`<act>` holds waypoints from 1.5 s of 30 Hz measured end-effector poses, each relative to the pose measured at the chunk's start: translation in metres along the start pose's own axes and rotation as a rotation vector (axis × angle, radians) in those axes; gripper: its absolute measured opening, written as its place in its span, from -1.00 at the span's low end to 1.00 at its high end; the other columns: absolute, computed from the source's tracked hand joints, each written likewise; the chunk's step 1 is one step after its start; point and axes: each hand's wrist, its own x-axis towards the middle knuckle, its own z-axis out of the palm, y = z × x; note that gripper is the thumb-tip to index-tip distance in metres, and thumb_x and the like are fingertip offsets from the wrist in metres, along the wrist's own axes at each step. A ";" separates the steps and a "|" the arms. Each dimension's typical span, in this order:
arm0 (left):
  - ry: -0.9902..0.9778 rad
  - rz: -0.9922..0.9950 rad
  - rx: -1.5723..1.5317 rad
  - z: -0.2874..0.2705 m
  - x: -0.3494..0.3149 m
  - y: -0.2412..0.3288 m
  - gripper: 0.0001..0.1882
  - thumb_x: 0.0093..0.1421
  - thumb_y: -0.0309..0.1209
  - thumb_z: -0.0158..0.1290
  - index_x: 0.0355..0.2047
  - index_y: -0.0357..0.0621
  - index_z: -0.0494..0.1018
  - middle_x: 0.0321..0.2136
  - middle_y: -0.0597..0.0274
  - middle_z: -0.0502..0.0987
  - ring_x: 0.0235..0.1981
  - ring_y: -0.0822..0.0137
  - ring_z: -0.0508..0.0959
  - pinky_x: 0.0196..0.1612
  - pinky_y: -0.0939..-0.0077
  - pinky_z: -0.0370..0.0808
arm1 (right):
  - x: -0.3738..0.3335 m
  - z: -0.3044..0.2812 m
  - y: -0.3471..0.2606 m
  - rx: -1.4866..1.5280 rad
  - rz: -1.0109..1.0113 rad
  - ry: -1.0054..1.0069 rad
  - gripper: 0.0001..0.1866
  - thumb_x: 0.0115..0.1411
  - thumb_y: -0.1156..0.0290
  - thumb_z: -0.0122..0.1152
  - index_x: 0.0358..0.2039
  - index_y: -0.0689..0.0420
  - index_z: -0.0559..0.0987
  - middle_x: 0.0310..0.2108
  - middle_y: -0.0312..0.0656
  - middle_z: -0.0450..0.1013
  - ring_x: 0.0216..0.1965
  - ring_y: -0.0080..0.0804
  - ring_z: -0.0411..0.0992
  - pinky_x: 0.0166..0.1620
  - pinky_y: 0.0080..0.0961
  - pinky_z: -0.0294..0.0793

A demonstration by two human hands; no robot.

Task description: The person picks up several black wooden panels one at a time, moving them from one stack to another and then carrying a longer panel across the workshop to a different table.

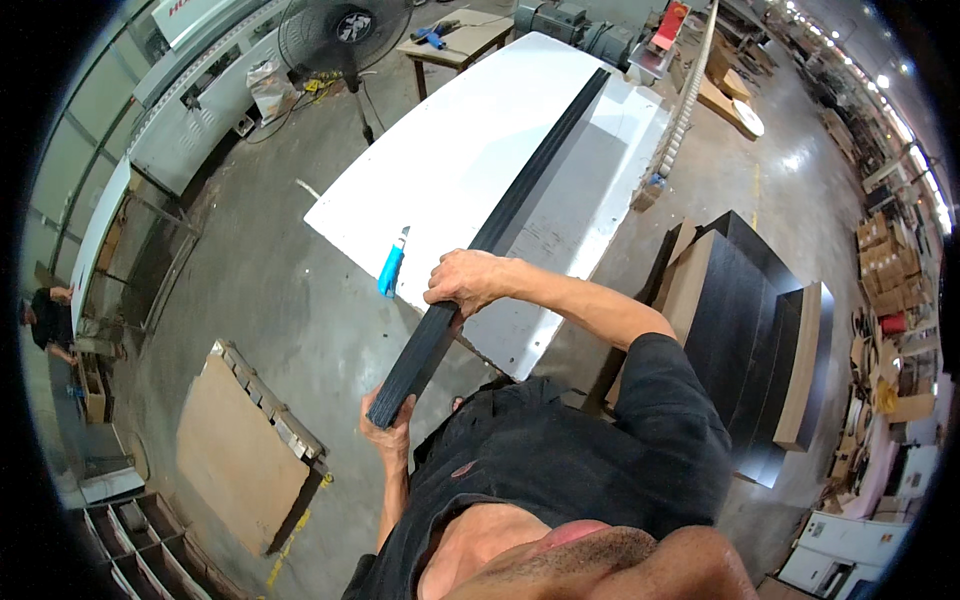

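A long black strip with a wood-like grain (535,170), possibly several strips stacked together, runs from the far end of a white-topped table (430,150) out past its near edge. My left hand (388,428) is closed round the strip's near end, beyond the table. Farther along, close to the table's front edge, my right hand (472,280) grips it from above, fingers wrapped over it; the thumb is partly hidden. A blue utility knife (392,265) lies on the table's front left corner, just left of my right hand.
A standing fan (350,30) is beyond the table's left side. Dark panels (740,340) are stacked at right. A brown board on a pallet (240,450) lies at lower left. Motors (580,30) sit behind the table. Another person (50,320) is at the far left.
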 end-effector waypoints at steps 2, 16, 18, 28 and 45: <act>0.002 0.011 0.008 0.001 0.001 0.005 -0.53 -0.09 -0.44 0.42 -0.16 -0.32 0.53 -0.31 0.13 0.61 -0.28 0.32 0.59 -0.16 0.47 0.50 | 0.001 0.001 0.001 -0.001 0.004 -0.010 -0.53 -0.18 0.07 0.50 -0.42 0.10 0.49 -0.46 -0.22 0.49 -0.26 -0.15 0.51 -0.15 -0.17 0.43; -0.023 0.009 -0.001 0.010 0.005 0.003 -0.52 -0.08 -0.51 0.39 -0.13 -0.35 0.51 -0.23 0.08 0.63 -0.22 0.33 0.61 -0.11 0.48 0.52 | -0.004 -0.002 0.006 -0.048 0.056 -0.050 -0.51 -0.16 0.01 0.50 -0.33 0.03 0.52 -0.45 -0.27 0.50 -0.25 -0.23 0.52 -0.13 -0.22 0.44; -0.035 0.022 0.005 0.004 0.004 0.005 -0.56 -0.03 -0.53 0.37 -0.13 -0.35 0.50 -0.20 0.06 0.63 -0.19 0.33 0.61 -0.08 0.48 0.52 | 0.005 -0.004 0.003 -0.058 0.027 -0.065 -0.55 -0.14 0.05 0.50 -0.37 0.04 0.52 -0.45 -0.27 0.50 -0.25 -0.24 0.52 -0.12 -0.24 0.44; -0.061 0.138 -0.042 -0.002 0.010 -0.017 -0.52 -0.08 -0.48 0.42 -0.12 -0.17 0.52 -0.10 0.13 0.61 -0.14 0.33 0.62 -0.07 0.41 0.57 | 0.011 0.006 -0.005 -0.032 0.059 -0.010 -0.53 -0.27 0.25 0.57 -0.34 0.08 0.55 -0.44 -0.26 0.51 -0.33 -0.28 0.48 -0.19 -0.32 0.42; 0.004 0.123 -0.098 0.006 -0.004 -0.056 -0.50 -0.10 -0.45 0.42 -0.11 -0.11 0.53 -0.25 0.24 0.65 -0.25 0.36 0.65 -0.17 0.45 0.58 | 0.019 0.002 -0.014 -0.056 0.018 -0.044 -0.48 -0.28 0.27 0.59 -0.27 0.14 0.58 -0.45 -0.20 0.49 -0.41 -0.24 0.42 -0.28 -0.33 0.40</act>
